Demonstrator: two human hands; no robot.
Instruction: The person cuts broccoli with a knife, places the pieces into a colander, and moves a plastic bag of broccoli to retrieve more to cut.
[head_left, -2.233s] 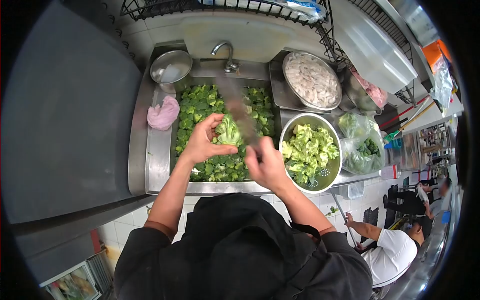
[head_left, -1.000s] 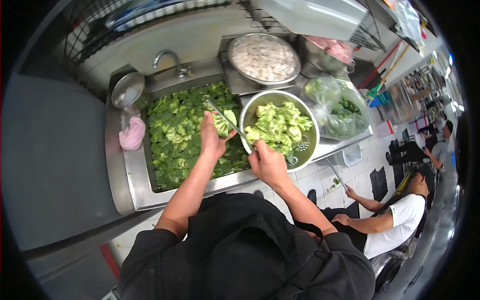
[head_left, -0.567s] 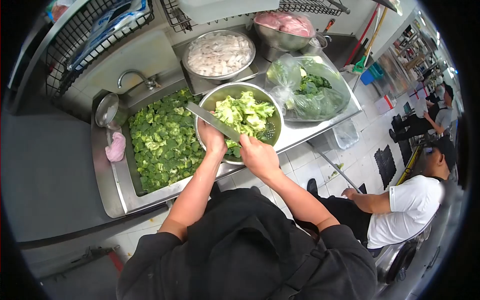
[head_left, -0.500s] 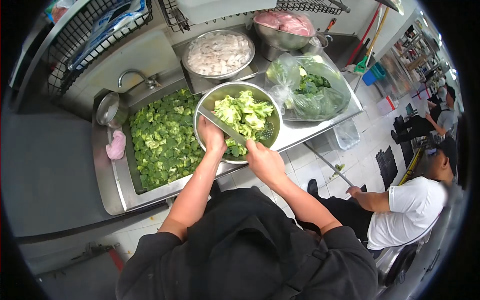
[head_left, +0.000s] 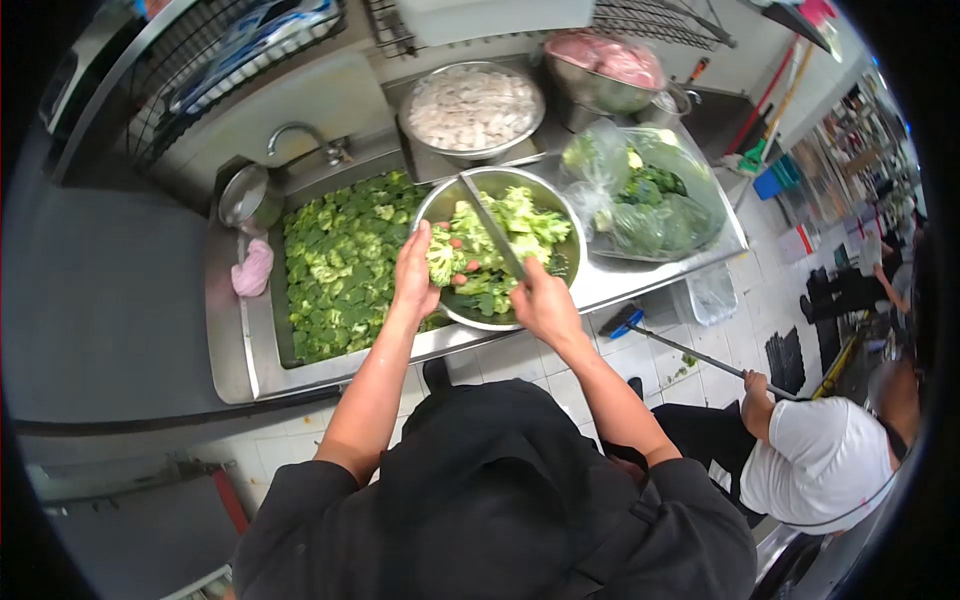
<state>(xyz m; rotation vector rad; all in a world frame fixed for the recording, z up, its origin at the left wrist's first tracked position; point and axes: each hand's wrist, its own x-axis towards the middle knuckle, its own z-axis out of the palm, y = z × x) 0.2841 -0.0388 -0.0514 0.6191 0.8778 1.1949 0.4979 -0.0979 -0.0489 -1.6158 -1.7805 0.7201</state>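
Note:
My left hand [head_left: 410,275] is closed around a light green broccoli piece [head_left: 443,256] at the left side of a metal colander [head_left: 577,235]. In my right hand [head_left: 549,308] is the handle of a kitchen knife [head_left: 490,226]. Its blade points away from me, over the colander and just right of the piece. Cut broccoli stems and leaves [head_left: 520,222] lie inside the colander. To the left, many broccoli florets [head_left: 345,270] fill the sink.
Behind the colander stands a bowl of pale sliced food [head_left: 475,108]. A plastic bag of broccoli [head_left: 655,205] lies to the right, below a bowl of pink meat [head_left: 605,68]. A faucet [head_left: 300,135] overhangs the sink. At right, a co-worker [head_left: 815,455] holds a broom [head_left: 690,350].
A broccoli piece now shows in my left hand, which has turned palm inward. The knife blade has swung more upright and away from that hand. The co-worker's broom head has come into sight.

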